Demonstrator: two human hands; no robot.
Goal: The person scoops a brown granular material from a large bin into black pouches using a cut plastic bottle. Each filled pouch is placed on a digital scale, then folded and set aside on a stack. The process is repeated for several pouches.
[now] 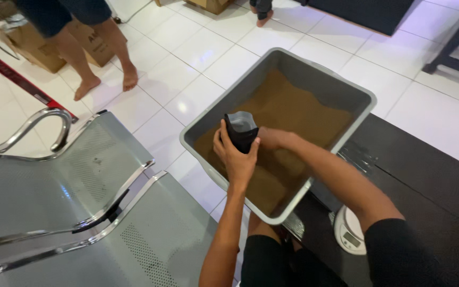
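Left hand (pixel 235 157) and right hand (pixel 271 139) both clasp the black pouch (pixel 241 133), held upright, mouth open upward, just above the brown powder (pixel 293 114) inside the grey tub (pixel 365 95).

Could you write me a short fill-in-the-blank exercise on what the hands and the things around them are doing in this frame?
1. Both hands, the left hand and the right hand, hold a small ____ pouch with an open top.
2. The pouch is held over a grey tub that holds ____ powder.
3. Beside the tub, on the dark table, sits a white ____.

Missing words: black; brown; scale
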